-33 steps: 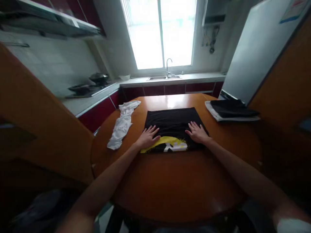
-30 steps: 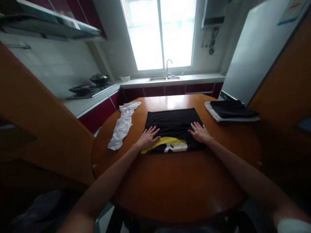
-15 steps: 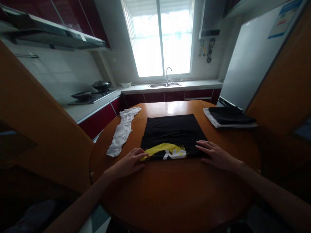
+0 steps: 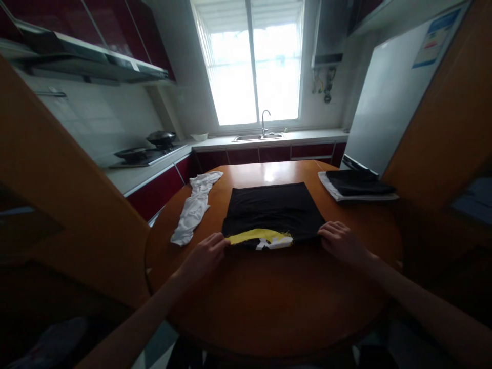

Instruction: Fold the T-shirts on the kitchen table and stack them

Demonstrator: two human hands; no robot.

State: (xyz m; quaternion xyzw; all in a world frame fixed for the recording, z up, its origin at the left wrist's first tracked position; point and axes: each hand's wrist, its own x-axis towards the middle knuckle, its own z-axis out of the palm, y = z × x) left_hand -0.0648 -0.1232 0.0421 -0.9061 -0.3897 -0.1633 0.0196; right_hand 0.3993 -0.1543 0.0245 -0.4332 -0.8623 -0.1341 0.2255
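A black T-shirt (image 4: 272,207) with a yellow and white print lies folded into a rough rectangle on the wooden table (image 4: 269,297). My left hand (image 4: 210,249) pinches its near left corner, beside the yellow band. At the near right corner my right hand (image 4: 340,241) is closed on the cloth too, fingers curled. The near edge between both hands looks slightly raised, and the fingertips are partly hidden by the hands.
A crumpled white garment (image 4: 196,205) lies along the table's left side. Folded black and white clothes (image 4: 357,184) are stacked at the right, near the fridge (image 4: 392,97). Beyond the table are a counter with a sink (image 4: 258,137) and a stove with pans (image 4: 161,138).
Both hands were lying flat with fingers stretched over the shirt's near corners. Now they have closed on those corners, and the near edge is lifted slightly. The view has shifted a little.
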